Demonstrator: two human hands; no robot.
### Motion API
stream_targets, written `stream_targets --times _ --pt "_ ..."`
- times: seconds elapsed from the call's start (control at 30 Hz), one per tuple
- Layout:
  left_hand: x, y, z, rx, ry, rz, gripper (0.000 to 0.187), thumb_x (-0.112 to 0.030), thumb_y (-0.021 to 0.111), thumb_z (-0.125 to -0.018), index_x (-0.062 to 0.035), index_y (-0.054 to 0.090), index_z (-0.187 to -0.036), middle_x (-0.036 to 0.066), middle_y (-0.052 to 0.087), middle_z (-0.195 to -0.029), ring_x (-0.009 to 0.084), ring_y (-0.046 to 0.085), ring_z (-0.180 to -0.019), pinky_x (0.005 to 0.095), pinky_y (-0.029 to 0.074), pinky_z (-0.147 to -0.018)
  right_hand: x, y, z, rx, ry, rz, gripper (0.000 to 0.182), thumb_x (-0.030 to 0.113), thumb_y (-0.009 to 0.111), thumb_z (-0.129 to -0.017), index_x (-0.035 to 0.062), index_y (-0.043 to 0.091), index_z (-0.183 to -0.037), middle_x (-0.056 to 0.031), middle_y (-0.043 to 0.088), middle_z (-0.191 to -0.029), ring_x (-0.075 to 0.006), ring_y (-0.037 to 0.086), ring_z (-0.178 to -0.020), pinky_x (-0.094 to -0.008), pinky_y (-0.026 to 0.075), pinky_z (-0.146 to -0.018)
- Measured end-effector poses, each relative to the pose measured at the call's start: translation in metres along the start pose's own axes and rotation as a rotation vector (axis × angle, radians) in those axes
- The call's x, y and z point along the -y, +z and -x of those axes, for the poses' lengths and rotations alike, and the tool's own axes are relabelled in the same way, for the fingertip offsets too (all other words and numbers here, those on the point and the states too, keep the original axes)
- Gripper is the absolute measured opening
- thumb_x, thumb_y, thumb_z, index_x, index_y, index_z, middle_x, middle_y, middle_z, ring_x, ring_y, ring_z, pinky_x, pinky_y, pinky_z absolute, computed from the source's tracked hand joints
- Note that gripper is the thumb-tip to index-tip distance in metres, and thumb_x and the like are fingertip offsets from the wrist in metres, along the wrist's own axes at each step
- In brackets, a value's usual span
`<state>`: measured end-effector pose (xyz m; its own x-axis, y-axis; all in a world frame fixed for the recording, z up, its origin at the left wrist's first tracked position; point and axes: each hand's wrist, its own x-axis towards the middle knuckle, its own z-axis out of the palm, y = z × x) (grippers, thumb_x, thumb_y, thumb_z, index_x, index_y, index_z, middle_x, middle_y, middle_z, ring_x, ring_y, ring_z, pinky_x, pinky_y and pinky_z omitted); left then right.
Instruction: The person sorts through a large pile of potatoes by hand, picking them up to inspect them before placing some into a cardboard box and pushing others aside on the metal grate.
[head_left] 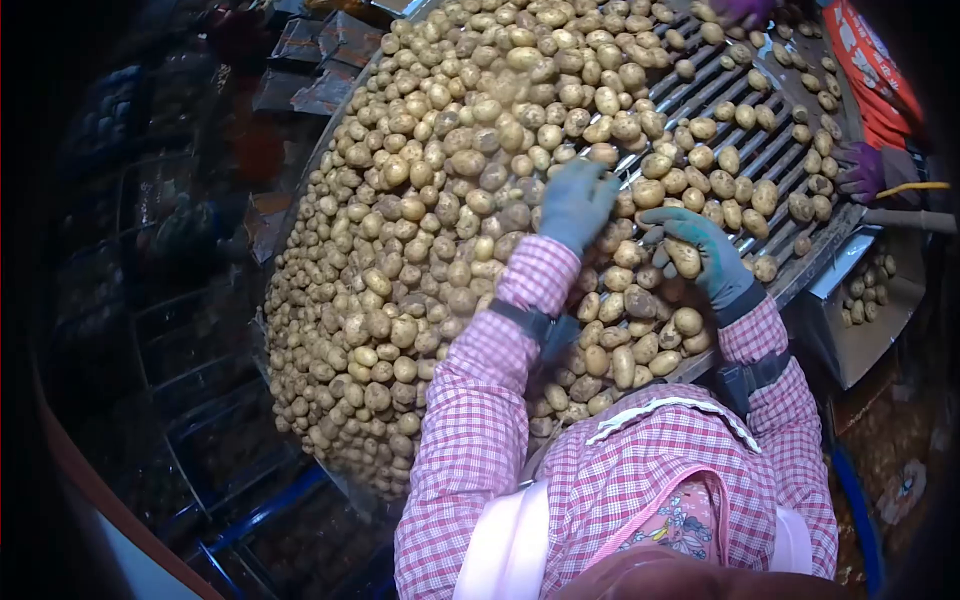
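My left hand (578, 205), in a grey-blue glove, lies palm down over the heap of potatoes (430, 210). Its fingers reach forward beside a potato (603, 154) at the edge of the metal bars, and nothing shows in its grip. To the right, my right hand (708, 258), in a grey and teal glove, is curled round a potato (684, 258) against the palm. Loose potatoes (625, 365) lie between my forearms and below both hands.
Slanted metal bars (790, 130) carry scattered potatoes at the right. Another person's purple glove (860, 170) rests at the far-right edge near a red-orange cloth (875, 75); a second purple glove (742, 10) is at the top. A box (870, 310) holding potatoes stands lower right.
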<state>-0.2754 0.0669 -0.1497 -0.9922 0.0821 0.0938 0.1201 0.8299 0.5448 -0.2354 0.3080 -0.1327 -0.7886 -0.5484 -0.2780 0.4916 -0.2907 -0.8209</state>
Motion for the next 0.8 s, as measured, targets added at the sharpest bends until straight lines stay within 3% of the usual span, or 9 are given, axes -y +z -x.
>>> stream_targets --times 0.07,0.2,0.3,0.4,0.53,0.6,0.67,0.73,0.8 --pt "0.001 -0.016 -0.004 0.044 -0.034 -0.045 0.032 -0.032 0.071 -0.086 -0.0093 0.072 -0.109 0.016 0.068 -0.114 0.0311 0.066 -0.106 0.0419 0.051 -0.097 0.009 -0.001 0.005 -0.043 0.096 -0.137 0.036 0.016 0.048 -0.103 -0.0070 0.062 -0.128 -0.0082 0.068 -0.097 -0.0124 0.067 -0.078 -0.0244 0.057 -0.068" --pt "0.089 -0.079 -0.020 -0.278 -0.333 -0.493 0.037 -0.028 0.072 -0.084 -0.0023 0.069 -0.111 0.017 0.065 -0.110 0.0325 0.065 -0.103 0.0407 0.052 -0.097 0.005 -0.010 0.016 -0.074 0.093 0.011 0.031 0.014 0.048 -0.104 -0.0018 0.064 -0.126 -0.0057 0.068 -0.093 -0.0098 0.065 -0.067 -0.0199 0.052 -0.056" --pt "0.103 -0.069 -0.018 -0.355 -0.294 -0.661 0.038 -0.022 0.071 -0.085 0.0015 0.067 -0.115 0.014 0.065 -0.109 0.0275 0.064 -0.100 0.0377 0.054 -0.091 0.012 0.005 0.014 -0.037 0.155 -0.032 0.030 0.015 0.049 -0.104 -0.0010 0.064 -0.125 -0.0042 0.067 -0.090 -0.0079 0.064 -0.065 -0.0184 0.051 -0.054" --pt "0.115 -0.078 -0.021 -0.213 -0.690 0.549 0.040 -0.020 0.068 -0.088 0.0000 0.064 -0.122 0.011 0.065 -0.110 0.0226 0.062 -0.098 0.0367 0.054 -0.087 0.015 0.020 0.006 0.031 0.139 -0.041 0.033 0.019 0.048 -0.106 -0.0020 0.062 -0.127 -0.0025 0.067 -0.087 -0.0064 0.063 -0.064 -0.0182 0.050 -0.054" --pt "0.007 -0.095 0.018 -0.139 -0.608 1.383 0.038 -0.027 0.057 -0.097 -0.0021 0.062 -0.125 0.010 0.068 -0.107 0.0201 0.069 -0.087 0.0292 0.059 -0.069 0.003 0.031 0.004 0.070 0.253 -0.325 0.047 0.037 0.044 -0.109 -0.0008 0.057 -0.135 -0.0048 0.071 -0.089 -0.0089 0.063 -0.059 -0.0191 0.050 -0.051" --pt "-0.035 -0.076 0.050 0.074 -0.449 1.051 0.042 -0.028 0.056 -0.100 -0.0003 0.059 -0.131 0.010 0.067 -0.116 0.0166 0.067 -0.098 0.0278 0.056 -0.080 0.012 0.050 0.011 0.042 0.288 -0.429 0.049 0.040 0.046 -0.109 0.0024 0.055 -0.138 -0.0056 0.071 -0.090 -0.0096 0.064 -0.059 -0.0200 0.052 -0.052" --pt "-0.098 -0.064 0.078 0.431 -0.161 0.874 0.045 -0.024 0.055 -0.102 0.0004 0.055 -0.140 0.012 0.063 -0.131 0.0180 0.062 -0.115 0.0299 0.050 -0.097 -0.003 0.036 0.018 0.185 0.289 -0.068 0.042 0.037 0.047 -0.109 0.0047 0.064 -0.130 -0.0076 0.071 -0.110 -0.0122 0.069 -0.080 -0.0251 0.057 -0.067" --pt "-0.100 -0.037 0.106 0.239 0.026 0.503 0.047 -0.016 0.054 -0.103 0.0005 0.050 -0.146 0.014 0.057 -0.143 0.0214 0.055 -0.130 0.0334 0.043 -0.109 -0.009 0.031 0.044 0.206 0.073 -0.148 0.034 0.029 0.052 -0.107 0.0056 0.065 -0.127 -0.0074 0.070 -0.111 -0.0129 0.067 -0.091 -0.0284 0.057 -0.079" --pt "-0.109 -0.037 0.108 0.279 -0.038 0.692 0.047 -0.012 0.054 -0.102 0.0007 0.050 -0.147 0.015 0.056 -0.145 0.0233 0.053 -0.132 0.0354 0.043 -0.110 -0.020 0.018 0.068 0.115 0.046 -0.126 0.027 0.021 0.057 -0.105 0.0059 0.065 -0.125 -0.0073 0.070 -0.113 -0.0133 0.065 -0.099 -0.0305 0.055 -0.088"
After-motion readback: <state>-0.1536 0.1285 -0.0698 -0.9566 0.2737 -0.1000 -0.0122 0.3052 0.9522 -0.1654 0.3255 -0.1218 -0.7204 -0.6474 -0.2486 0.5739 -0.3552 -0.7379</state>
